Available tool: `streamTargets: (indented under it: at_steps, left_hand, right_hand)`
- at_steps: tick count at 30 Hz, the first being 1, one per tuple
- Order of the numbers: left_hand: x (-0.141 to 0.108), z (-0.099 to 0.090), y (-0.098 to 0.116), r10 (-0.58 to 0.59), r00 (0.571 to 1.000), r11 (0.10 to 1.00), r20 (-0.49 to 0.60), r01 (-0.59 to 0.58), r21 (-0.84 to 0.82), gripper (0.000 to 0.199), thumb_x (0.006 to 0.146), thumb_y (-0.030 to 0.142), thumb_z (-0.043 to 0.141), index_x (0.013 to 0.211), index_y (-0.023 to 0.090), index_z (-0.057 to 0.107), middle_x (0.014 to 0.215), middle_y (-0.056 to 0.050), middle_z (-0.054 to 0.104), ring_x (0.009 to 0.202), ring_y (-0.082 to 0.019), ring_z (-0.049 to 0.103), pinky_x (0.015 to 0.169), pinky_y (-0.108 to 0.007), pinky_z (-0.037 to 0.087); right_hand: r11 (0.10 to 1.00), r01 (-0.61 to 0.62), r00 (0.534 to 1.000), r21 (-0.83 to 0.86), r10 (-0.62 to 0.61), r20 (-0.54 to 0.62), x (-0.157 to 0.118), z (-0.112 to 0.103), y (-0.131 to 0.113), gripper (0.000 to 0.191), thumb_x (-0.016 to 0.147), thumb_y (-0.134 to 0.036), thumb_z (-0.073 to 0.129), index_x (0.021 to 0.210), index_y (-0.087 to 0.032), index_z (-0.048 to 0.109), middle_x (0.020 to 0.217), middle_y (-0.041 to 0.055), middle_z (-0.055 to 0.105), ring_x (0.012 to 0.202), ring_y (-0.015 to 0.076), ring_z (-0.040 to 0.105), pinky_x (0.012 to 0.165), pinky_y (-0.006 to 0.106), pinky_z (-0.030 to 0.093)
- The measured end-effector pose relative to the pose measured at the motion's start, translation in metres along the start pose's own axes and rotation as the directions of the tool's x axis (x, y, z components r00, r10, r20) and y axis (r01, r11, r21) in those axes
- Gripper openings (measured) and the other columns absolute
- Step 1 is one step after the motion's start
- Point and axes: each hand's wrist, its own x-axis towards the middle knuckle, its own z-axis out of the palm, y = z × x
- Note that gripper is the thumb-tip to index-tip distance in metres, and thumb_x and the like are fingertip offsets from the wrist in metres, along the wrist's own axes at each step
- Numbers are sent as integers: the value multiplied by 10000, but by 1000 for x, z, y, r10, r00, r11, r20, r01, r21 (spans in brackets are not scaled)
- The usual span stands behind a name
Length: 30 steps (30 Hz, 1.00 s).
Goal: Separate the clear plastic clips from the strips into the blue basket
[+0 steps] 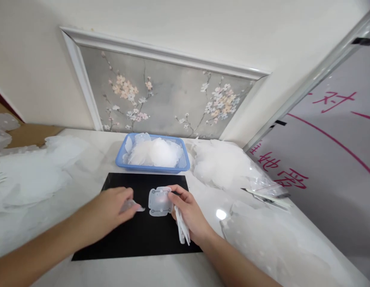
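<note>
In my right hand (pixel 187 211), thumb and index finger pinch a translucent plastic piece (pixel 160 201) with rounded, notched edges and grey lines and dots. Several thin white flat pieces (pixel 181 226) are tucked under the other fingers of that hand. My left hand (pixel 120 204), a little blurred, is closed on a small translucent scrap (pixel 133 205) whose exact kind I cannot make out. Both hands are over a black mat (pixel 137 235), with a narrow gap between the scrap and the plastic piece.
Behind the mat stands a blue basket (pixel 153 170) holding translucent pieces. Loose piles of similar pieces lie left (pixel 29 175) and right (pixel 223 163) on the white marbled table (pixel 137 273). A whiteboard (pixel 331 159) with red writing bounds the right side.
</note>
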Motion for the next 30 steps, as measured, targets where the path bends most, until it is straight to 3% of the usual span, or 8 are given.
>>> streamTargets:
  at_steps: [6, 10, 14, 18, 21, 24, 27, 30]
  left_hand:
    - [7, 22, -1, 176, 981, 979, -78, -183, -93, 329, 870, 560, 557, 940, 252, 651, 1036, -48, 566, 977, -270, 509, 873, -419, 405]
    - [2, 24, -14, 171, 985, 965, 7, -166, -203, 324, 742, 467, 732, 1009, 304, 650, 1281, -42, 504, 1128, -318, 463, 942, -472, 412]
    - [-2, 28, -11, 175, 976, 950, 127, -133, -284, 347, 651, 344, 805, 949, 301, 633, 1458, -9, 417, 1336, -375, 318, 1028, -513, 365]
    - [2, 30, -5, 206, 978, 913, 32, -180, -367, 131, 787, 263, 647, 745, 228, 528, 1252, -26, 616, 1317, -314, 417, 1060, -479, 337]
    - [4, 29, -2, 139, 989, 868, -42, -142, -476, 181, 854, 256, 542, 701, 224, 452, 925, -17, 700, 1068, -249, 611, 925, -392, 433]
    - [3, 27, -2, 89, 995, 875, -51, -103, -474, 94, 875, 311, 530, 825, 233, 548, 896, -3, 693, 860, -214, 635, 774, -337, 456]
    - [5, 28, -6, 127, 982, 925, -140, -168, -340, 172, 914, 324, 458, 929, 250, 612, 955, -10, 675, 885, -224, 606, 801, -349, 441]
    - [9, 26, -12, 126, 961, 956, -245, -184, -231, 217, 923, 300, 401, 899, 236, 607, 947, -30, 650, 887, -233, 589, 828, -376, 430]
  right_hand:
    - [1000, 0, 994, -12, -2, -110, 0, -1, -6, 361, 705, -533, 805, 795, -210, 671, 693, -13, 597, 609, 126, 509, 548, 224, 446]
    - [998, 21, 991, -67, -29, -130, 1, -3, -6, 360, 704, -515, 806, 859, -213, 688, 767, 9, 646, 690, 152, 549, 630, 247, 459]
    - [997, 21, 992, -78, -30, -123, -1, 0, -8, 392, 709, -556, 788, 821, -212, 638, 662, -23, 565, 572, 130, 478, 533, 239, 405]
    - [992, 9, 988, -127, -28, -152, -4, 3, -13, 558, 694, -617, 767, 592, -215, 395, 534, -87, 317, 468, 77, 281, 447, 214, 255]
    - [982, 5, 993, -189, -27, -116, -5, 1, -13, 581, 679, -504, 798, 560, -223, 304, 525, -84, 315, 482, 80, 322, 466, 217, 242]
    - [972, 22, 997, -235, -37, -61, -4, -1, -11, 443, 712, -327, 740, 583, -221, 330, 552, -54, 441, 555, 125, 524, 508, 217, 312]
    - [934, 81, 997, -347, -83, 10, -8, -2, -10, 207, 767, -235, 654, 725, -227, 452, 656, -57, 517, 495, 118, 539, 492, 229, 352]
    - [743, 316, 946, -590, -202, 252, -17, 3, -8, 154, 813, -160, 629, 934, -250, 596, 896, 2, 632, 630, 142, 592, 562, 260, 424]
